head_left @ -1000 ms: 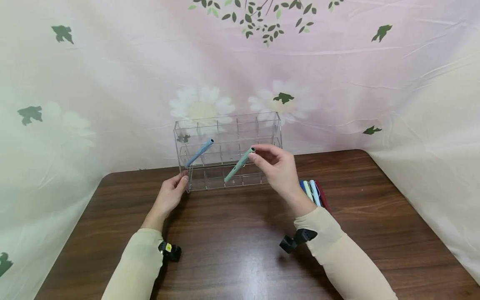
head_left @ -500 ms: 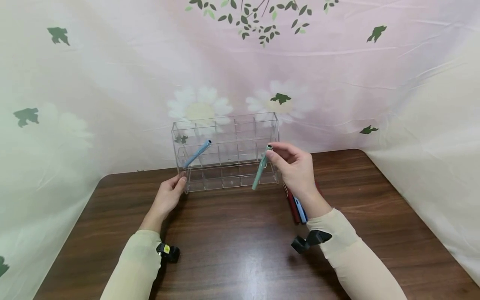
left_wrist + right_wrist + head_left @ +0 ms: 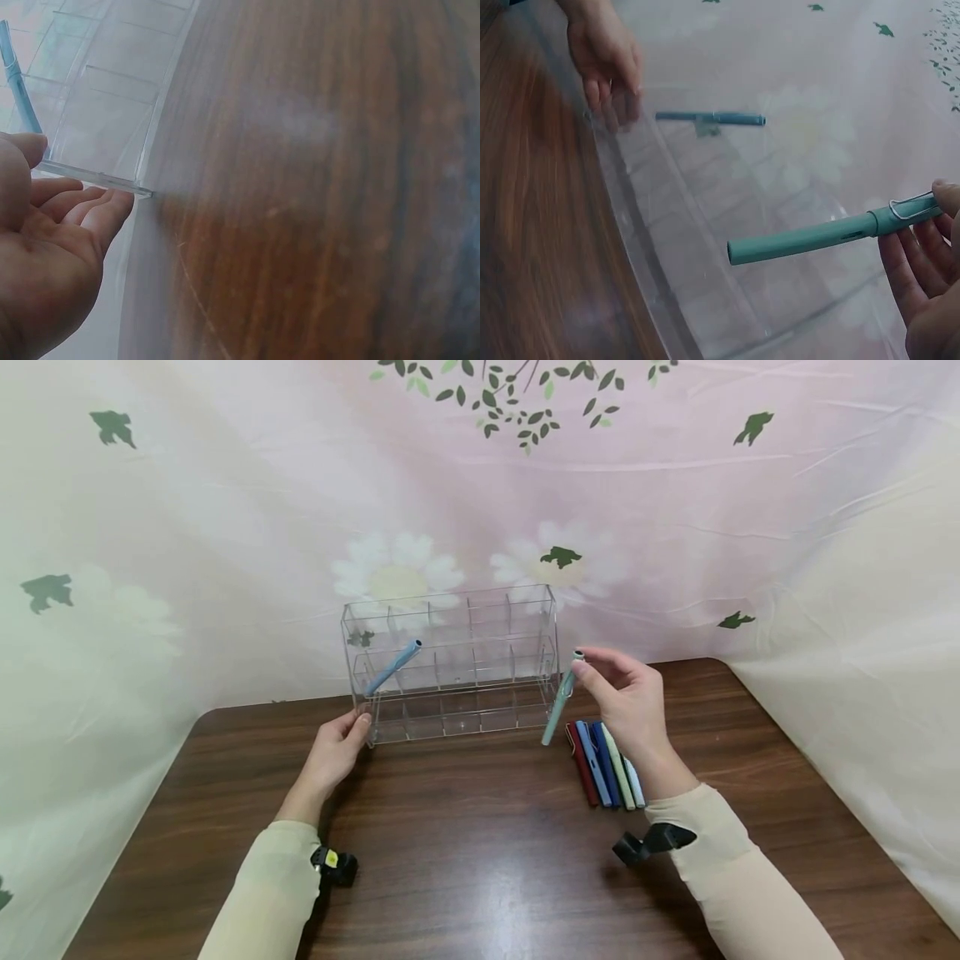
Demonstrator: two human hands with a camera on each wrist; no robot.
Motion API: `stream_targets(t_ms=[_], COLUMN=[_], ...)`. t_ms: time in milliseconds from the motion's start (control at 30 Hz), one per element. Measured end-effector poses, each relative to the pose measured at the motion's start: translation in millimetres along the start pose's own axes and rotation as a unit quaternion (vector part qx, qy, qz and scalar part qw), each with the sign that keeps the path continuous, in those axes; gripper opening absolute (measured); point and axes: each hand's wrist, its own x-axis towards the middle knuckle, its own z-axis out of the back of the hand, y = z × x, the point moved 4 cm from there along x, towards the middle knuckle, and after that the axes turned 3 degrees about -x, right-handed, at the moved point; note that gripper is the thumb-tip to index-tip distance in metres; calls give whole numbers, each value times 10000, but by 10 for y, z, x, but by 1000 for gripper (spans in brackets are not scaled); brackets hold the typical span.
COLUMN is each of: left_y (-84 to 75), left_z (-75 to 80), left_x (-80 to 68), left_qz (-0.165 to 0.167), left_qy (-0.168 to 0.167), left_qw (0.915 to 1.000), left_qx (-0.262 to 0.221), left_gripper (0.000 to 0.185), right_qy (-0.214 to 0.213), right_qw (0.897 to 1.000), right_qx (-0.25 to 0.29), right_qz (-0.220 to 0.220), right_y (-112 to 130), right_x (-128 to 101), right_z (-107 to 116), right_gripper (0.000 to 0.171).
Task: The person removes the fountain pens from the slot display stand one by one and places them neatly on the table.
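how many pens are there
7. One blue pen leans in the clear organizer. The right hand holds a teal pen. Five pens lie side by side on the table; the hand may hide more.

A dark brown wooden table [image 3: 480, 860] with rounded far corners carries everything. A clear acrylic organizer [image 3: 457, 710] with tiered compartments stands near its back edge. To the organizer's right, a row of pens [image 3: 603, 764] lies side by side on the wood: red, two blue, and what seem pale green and light blue ones.
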Motion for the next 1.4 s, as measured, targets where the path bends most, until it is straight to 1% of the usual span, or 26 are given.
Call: stream_targets(t_ms=[100, 233, 300, 433, 500, 567, 633, 733, 800, 867, 967, 1067, 1400], left_y=[-5, -2, 2, 16, 22, 31, 36, 41, 41, 38, 36, 35, 25], left_z=[-1, -7, -10, -9, -10, -11, -12, -9, -5, -3, -6, -11, -11], left_x=[7, 23, 25, 13, 7, 3, -3, -10, -12, -13, -9, 0, 24], left_qz=[24, 28, 29, 57, 56, 50, 53, 70, 79, 80, 65, 63, 55], left_qy=[16, 35, 27, 7, 11, 34, 44, 40, 18, 14, 34, 39, 48], left_qw=[10000, 10000, 10000, 10000, 9999, 9999, 9999, 9999, 9999, 10000, 10000, 10000, 9999], left_qx=[-11, -22, -28, -62, -98, -99, -109, -79, -65, -41, -17, -28, -96], left_gripper=[57, 58, 58, 57, 57, 58, 58, 58, 57, 58, 58, 58, 57], right_qy=[-52, -161, -208, -230, -222, -222, -223, -207, -190, -172, -166, -169, -106], right_qw=[10000, 9997, 9994, 9964, 9945, 9934, 9935, 9948, 9940, 9911, 9863, 9827, 9718], right_qx=[-22, 141, 178, 108, 79, 82, 63, -352, -726, -1117, -1454, -1642, -2206], right_qz=[12, -70, -230, -804, -1021, -1125, -1115, -932, -792, -707, -758, -840, -831], right_y=[-49, -111, -136, -209, -244, -278, -298, -317, -326, -347, -395, -442, -539], right_x=[-1, 3, -6, -46, -63, -72, -75, -78, -79, -82, -91, -102, -167], right_z=[94, 209, 260, 358, 395, 428, 460, 531, 588, 647, 729, 802, 1029], right_gripper=[27, 28, 28, 29, 30, 31, 30, 31, 33, 35, 37, 38, 42])
